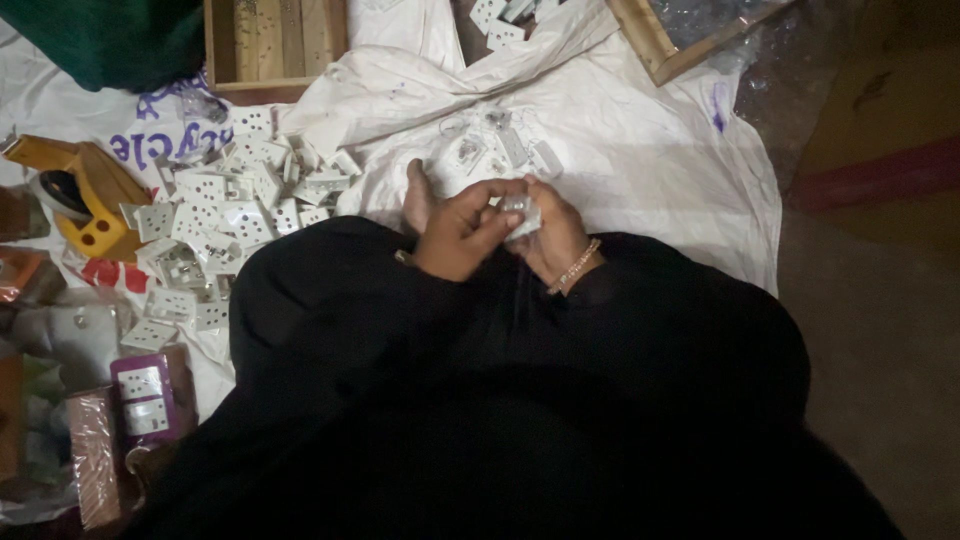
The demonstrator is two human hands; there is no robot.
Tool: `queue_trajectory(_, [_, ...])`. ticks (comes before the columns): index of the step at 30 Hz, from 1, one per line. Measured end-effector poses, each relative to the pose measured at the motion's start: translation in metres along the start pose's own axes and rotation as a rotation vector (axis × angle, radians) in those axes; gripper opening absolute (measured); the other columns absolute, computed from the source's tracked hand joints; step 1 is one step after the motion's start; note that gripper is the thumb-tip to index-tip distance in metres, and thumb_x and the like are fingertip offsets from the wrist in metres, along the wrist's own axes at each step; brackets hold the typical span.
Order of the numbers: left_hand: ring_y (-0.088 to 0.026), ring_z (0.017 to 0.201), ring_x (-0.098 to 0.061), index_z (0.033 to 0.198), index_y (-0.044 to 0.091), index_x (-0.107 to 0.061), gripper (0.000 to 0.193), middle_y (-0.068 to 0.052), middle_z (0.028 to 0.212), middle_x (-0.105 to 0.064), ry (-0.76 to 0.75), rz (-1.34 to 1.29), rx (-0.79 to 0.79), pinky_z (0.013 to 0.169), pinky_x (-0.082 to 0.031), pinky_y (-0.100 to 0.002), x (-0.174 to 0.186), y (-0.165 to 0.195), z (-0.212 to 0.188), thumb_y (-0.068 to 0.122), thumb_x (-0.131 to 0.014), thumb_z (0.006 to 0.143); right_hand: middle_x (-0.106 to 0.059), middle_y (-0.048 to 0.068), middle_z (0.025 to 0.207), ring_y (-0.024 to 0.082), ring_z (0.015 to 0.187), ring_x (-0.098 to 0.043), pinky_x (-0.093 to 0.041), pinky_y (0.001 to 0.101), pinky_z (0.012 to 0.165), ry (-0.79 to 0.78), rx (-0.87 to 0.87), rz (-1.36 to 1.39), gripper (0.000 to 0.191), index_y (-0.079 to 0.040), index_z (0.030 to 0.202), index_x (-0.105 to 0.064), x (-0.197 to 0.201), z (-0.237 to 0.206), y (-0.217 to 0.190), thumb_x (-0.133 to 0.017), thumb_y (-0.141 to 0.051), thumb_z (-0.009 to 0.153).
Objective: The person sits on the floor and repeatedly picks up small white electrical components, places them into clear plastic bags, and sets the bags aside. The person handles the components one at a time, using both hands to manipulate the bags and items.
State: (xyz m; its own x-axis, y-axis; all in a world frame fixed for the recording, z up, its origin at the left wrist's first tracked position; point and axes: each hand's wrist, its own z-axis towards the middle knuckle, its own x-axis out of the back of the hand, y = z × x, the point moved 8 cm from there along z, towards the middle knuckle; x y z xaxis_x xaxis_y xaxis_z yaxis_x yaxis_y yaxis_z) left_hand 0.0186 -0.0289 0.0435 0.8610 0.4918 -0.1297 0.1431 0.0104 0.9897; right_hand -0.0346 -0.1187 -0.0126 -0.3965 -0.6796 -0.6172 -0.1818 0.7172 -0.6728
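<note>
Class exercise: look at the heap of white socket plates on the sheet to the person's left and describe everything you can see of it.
The heap of socket plates is a loose pile of small, flat, square white pieces, plastic by the look, each with several dark pin holes. They lie at all angles, overlapping, some face up and some tilted or turned over. The pile rests on the white sheet, beside a yellow tape dispenser and below a wooden tray. Neither hand touches it; its near edge meets the person's dark clothing.

Your fingers (490, 215) cover most of the small white part (522, 215); the wooden frames (275, 50) run off the top edge.
</note>
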Motion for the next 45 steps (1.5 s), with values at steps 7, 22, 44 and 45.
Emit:
queue_trajectory(7, [-0.014, 0.061, -0.068, 0.149, 0.006, -0.049, 0.058, -0.008, 0.080, -0.074, 0.031, 0.569, -0.137, 0.059, -0.050, -0.026, -0.005, 0.028, -0.004, 0.016, -0.072, 0.096, -0.062, 0.004, 0.100, 0.015, 0.084, -0.060, -0.048, 0.0304, 0.068, 0.184, 0.080, 0.024, 0.036, -0.008, 0.118, -0.060, 0.018, 0.004, -0.005, -0.052, -0.041, 0.109])
queue_trajectory(22, [-0.026, 0.074, -0.076, 0.140, 0.015, -0.059, 0.057, -0.010, 0.064, -0.073, 0.124, 1.058, -0.209, 0.115, 0.001, -0.074, -0.010, 0.063, -0.013, 0.035, -0.075, 0.088, -0.065, 0.000, 0.099, 0.012, 0.086, -0.059, -0.046, 0.0270, 0.066, 0.469, 0.094, -0.335, 0.035, -0.018, 0.105, -0.062, 0.058, 0.002, -0.025, -0.047, -0.048, 0.096])
queue_trajectory(44, [-0.017, 0.059, -0.069, 0.129, 0.010, -0.065, 0.047, 0.000, 0.070, -0.070, 0.183, 0.756, -0.097, 0.114, 0.005, -0.065, 0.008, 0.052, -0.003, 0.024, -0.073, 0.084, -0.060, -0.002, 0.090, 0.006, 0.063, -0.049, -0.036, 0.0210, 0.052, -0.145, -0.145, -0.399, 0.067, -0.006, 0.137, -0.053, 0.010, -0.007, -0.014, -0.043, -0.063, 0.104])
queue_trajectory(45, [-0.016, 0.062, -0.069, 0.126, 0.009, -0.066, 0.044, -0.001, 0.074, -0.071, 0.185, 0.762, -0.141, 0.113, 0.007, -0.065, 0.006, 0.056, -0.003, 0.024, -0.073, 0.085, -0.058, 0.001, 0.087, 0.007, 0.063, -0.050, -0.037, 0.0215, 0.054, -0.141, -0.174, -0.396, 0.072, 0.000, 0.135, -0.054, 0.010, -0.008, -0.012, -0.042, -0.065, 0.108])
